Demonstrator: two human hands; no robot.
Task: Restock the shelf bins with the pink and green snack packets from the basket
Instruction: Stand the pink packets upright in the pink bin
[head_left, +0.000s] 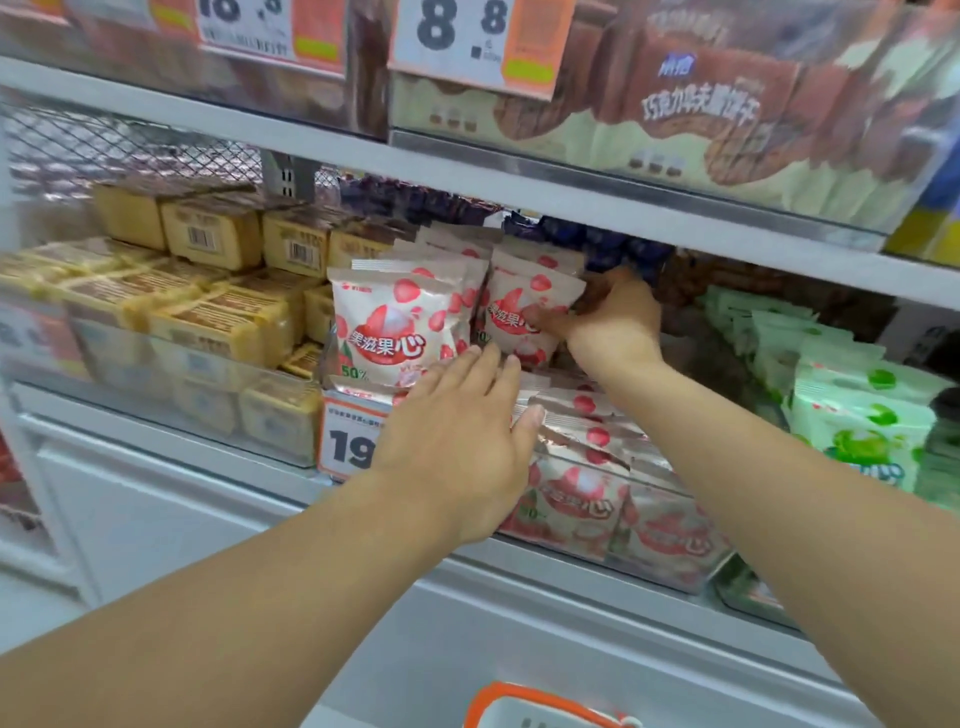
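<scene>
I am at the middle shelf, working the pink packets into their clear bin (665, 566); my right hand (615, 317) reaches deep into the bin and pinches the right-hand upright pink packet (524, 306) between thumb and fingers, standing it beside the left-hand upright pink packet (384, 332); my left hand (457, 441) is flat and relaxed, its fingers straight, its fingertips just touching the lower edge of that left packet, holding nothing; more pink packets (587, 431) lie stacked flat in the front of the bin below my hands; the green packets (852, 405) stand in the next bin to the right, well apart from both hands; yellow boxed snacks (208, 312) fill the bin to the left; the price tag (345, 436) hangs on the bin's front, partly behind my left wrist; the basket (530, 706) shows only its orange rim at the bottom edge, and I cannot tell what it holds.

I judge this to be the placing and straightening step for the pink stock; next I should let go of the right packet once it stands firm against its neighbour, steady the row with my left hand so nothing tips forward, then draw both hands down to the basket for more.
</scene>
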